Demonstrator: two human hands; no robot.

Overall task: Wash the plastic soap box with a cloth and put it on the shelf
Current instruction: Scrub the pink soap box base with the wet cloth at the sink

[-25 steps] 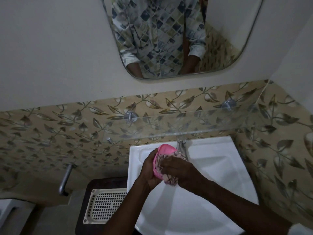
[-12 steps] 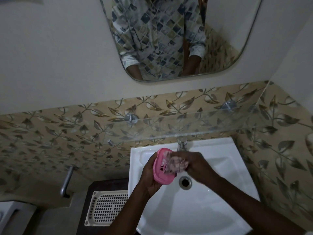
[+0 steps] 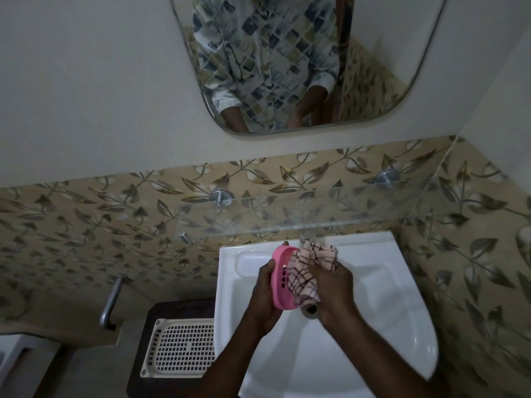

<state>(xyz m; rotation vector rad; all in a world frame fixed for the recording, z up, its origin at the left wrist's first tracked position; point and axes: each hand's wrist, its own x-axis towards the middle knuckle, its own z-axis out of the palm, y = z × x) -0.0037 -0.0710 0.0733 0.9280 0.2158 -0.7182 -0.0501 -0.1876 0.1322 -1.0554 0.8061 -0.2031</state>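
The pink plastic soap box (image 3: 283, 280) stands on edge over the white sink (image 3: 373, 282), its slotted inside facing right. My left hand (image 3: 265, 300) grips its outer side. My right hand (image 3: 330, 291) holds a pink checked cloth (image 3: 309, 271) bunched against the inside of the box. The clear glass shelf (image 3: 330, 214) runs along the leaf-patterned wall just above the sink, carried on two round metal brackets, with nothing on it. The cloth hides most of the tap and the drain.
A mirror (image 3: 416, 67) hangs above the shelf. Left of the sink a cream perforated tray (image 3: 178, 349) lies on a dark stand. A metal handle (image 3: 110, 303) sticks out of the wall further left. The right wall stands close beside the sink.
The cloth has spread out and slid down over the inside of the box. My right hand has moved lower, now covering the drain. The box stays in my left hand.
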